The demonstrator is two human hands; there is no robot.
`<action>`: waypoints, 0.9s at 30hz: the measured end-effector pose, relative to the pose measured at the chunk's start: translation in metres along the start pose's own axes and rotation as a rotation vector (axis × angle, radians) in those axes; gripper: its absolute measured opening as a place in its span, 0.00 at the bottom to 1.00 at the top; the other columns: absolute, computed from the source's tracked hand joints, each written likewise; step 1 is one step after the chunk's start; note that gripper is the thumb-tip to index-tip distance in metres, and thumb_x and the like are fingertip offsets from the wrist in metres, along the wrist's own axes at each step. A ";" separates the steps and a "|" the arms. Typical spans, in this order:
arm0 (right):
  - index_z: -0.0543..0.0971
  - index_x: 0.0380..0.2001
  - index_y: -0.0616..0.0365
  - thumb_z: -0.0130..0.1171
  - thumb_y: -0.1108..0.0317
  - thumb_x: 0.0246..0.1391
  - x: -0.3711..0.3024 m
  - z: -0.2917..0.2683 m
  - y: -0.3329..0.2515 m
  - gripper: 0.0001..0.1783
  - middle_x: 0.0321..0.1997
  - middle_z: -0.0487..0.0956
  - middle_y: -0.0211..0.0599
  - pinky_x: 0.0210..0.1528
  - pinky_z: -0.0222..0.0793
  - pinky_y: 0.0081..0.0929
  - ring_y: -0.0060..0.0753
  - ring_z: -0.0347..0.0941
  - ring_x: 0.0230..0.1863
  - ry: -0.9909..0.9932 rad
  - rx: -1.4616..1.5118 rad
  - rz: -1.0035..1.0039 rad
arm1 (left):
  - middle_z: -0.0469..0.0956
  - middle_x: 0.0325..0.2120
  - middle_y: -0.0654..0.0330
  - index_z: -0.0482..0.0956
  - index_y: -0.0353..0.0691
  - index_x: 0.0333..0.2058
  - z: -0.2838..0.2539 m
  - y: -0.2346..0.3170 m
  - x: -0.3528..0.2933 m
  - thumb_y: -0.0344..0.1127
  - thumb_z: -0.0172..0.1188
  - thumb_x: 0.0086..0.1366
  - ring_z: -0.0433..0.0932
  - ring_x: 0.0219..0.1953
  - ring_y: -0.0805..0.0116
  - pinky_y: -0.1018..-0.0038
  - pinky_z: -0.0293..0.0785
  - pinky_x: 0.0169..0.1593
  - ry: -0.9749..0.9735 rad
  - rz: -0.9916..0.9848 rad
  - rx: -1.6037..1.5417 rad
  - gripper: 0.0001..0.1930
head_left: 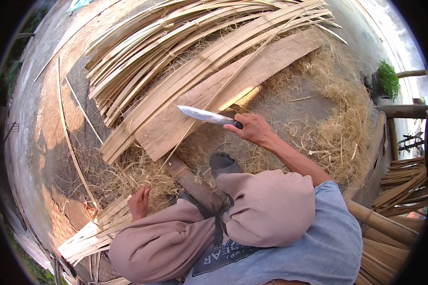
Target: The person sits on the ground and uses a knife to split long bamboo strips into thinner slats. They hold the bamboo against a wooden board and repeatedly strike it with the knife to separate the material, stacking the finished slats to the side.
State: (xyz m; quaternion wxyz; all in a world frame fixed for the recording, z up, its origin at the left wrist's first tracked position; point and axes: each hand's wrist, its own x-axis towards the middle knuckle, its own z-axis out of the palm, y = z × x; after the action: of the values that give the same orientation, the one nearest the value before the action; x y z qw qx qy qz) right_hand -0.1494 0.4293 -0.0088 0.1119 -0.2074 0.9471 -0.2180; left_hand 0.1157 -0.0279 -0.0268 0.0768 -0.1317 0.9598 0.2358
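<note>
Knife (203,114) is at mid-frame, gripped in the right hand (253,128) with fingers curled tight, blade pointing left across a thin strip (179,144); left hand (139,203), lower left, is well apart from it, half-curled; whether it grips anything, I cannot tell.

Your knife blade (202,114) looks like glossy metal; your trousers (271,206) are matt cloth. Before you, the board (171,124) is smooth-looking matt wood, the shavings (337,128) rough and fibrous.
</note>
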 end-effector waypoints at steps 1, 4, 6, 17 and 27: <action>0.77 0.27 0.58 0.53 0.28 0.62 0.003 -0.007 0.016 0.38 0.21 0.78 0.46 0.33 0.73 0.50 0.53 0.79 0.27 0.052 -0.010 0.061 | 0.73 0.16 0.51 0.85 0.46 0.47 0.004 -0.001 0.006 0.48 0.55 0.76 0.76 0.19 0.52 0.59 0.67 0.26 0.008 0.005 -0.052 0.15; 0.80 0.29 0.58 0.53 0.27 0.61 0.049 -0.047 0.076 0.38 0.26 0.81 0.50 0.37 0.74 0.53 0.57 0.81 0.31 0.141 -0.029 0.218 | 0.76 0.17 0.51 0.85 0.47 0.47 -0.014 0.004 -0.013 0.50 0.56 0.76 0.78 0.20 0.54 0.62 0.69 0.27 0.024 -0.052 -0.080 0.16; 0.82 0.29 0.59 0.51 0.27 0.62 0.070 -0.081 0.128 0.40 0.31 0.83 0.56 0.41 0.75 0.54 0.60 0.82 0.36 0.228 -0.079 0.445 | 0.77 0.18 0.52 0.86 0.47 0.47 -0.015 0.002 -0.005 0.51 0.55 0.76 0.78 0.21 0.56 0.62 0.69 0.28 -0.016 -0.052 -0.028 0.17; 0.76 0.24 0.61 0.54 0.36 0.67 0.024 0.012 0.007 0.35 0.14 0.72 0.39 0.22 0.66 0.39 0.37 0.69 0.16 0.184 0.312 0.183 | 0.61 0.12 0.62 0.86 0.42 0.33 -0.011 0.094 0.053 0.57 0.53 0.76 0.63 0.18 0.73 0.69 0.58 0.25 -0.299 -0.200 -0.314 0.25; 0.76 0.22 0.62 0.47 0.30 0.67 0.030 -0.048 0.137 0.42 0.17 0.76 0.49 0.28 0.69 0.47 0.48 0.76 0.23 0.401 0.167 0.623 | 0.61 0.12 0.63 0.83 0.39 0.28 0.015 0.095 0.074 0.59 0.52 0.76 0.62 0.18 0.71 0.67 0.57 0.26 -0.346 -0.087 -0.375 0.29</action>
State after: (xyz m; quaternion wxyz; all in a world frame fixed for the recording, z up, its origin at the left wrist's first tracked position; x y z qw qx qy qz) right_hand -0.2377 0.5459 -0.0326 0.0015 0.1470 0.9469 -0.2861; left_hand 0.0191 0.0444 -0.0143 0.2244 -0.1427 0.8651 0.4252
